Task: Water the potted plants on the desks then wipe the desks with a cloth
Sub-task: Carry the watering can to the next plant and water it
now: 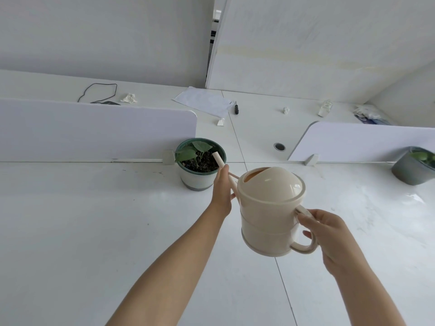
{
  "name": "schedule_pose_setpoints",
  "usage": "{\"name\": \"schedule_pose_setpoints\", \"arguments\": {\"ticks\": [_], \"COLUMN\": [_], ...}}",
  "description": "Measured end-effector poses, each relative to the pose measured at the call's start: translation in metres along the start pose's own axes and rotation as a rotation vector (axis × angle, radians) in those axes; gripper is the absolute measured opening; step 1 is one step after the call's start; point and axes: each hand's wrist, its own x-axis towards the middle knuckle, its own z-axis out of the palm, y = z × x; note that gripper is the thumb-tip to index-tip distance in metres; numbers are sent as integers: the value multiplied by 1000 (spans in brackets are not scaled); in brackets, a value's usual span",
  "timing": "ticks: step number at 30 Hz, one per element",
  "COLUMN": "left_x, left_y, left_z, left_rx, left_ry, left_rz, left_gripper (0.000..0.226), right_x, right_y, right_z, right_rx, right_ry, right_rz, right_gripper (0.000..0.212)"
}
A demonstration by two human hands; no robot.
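watering stage, seemingly on plant 1 of 2: cream watering can (270, 208) held at its handle by right hand (329, 234), spout steadied in left hand (221, 191), tip over soil of green-rimmed pot (200, 163) at desk's (82, 231) far edge beside a divider (94, 130). still ahead, judging by this (no water stream visible): grey pot (412, 170) near far right edge, then wiping; no cloth in sight.

I hold the can (270, 212) above the desk (94, 231), my right hand (329, 234) on its handle, my left hand (222, 191) steadying the spout, whose tip sits over the soil of the pot (200, 164). A second pot (414, 165) stands well right of the can.
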Motion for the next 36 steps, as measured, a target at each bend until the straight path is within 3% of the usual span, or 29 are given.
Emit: {"name": "schedule_pose_setpoints", "arguments": {"ticks": [5,23,36], "left_x": [-2,-61,-116], "left_y": [1,-38,-60], "left_z": [-3,-57,-91], "left_rx": [-24,38,-11], "left_ry": [-6,132,270], "left_rz": [-6,-9,129], "left_gripper": [22,48,43], "right_x": [-2,-48,-59], "right_y": [2,66,120], "right_z": [2,11,20], "right_rx": [4,-5,-5], "right_ry": [-7,-137,-140], "right_rz": [-10,64,115], "right_gripper": [10,17,28]}}
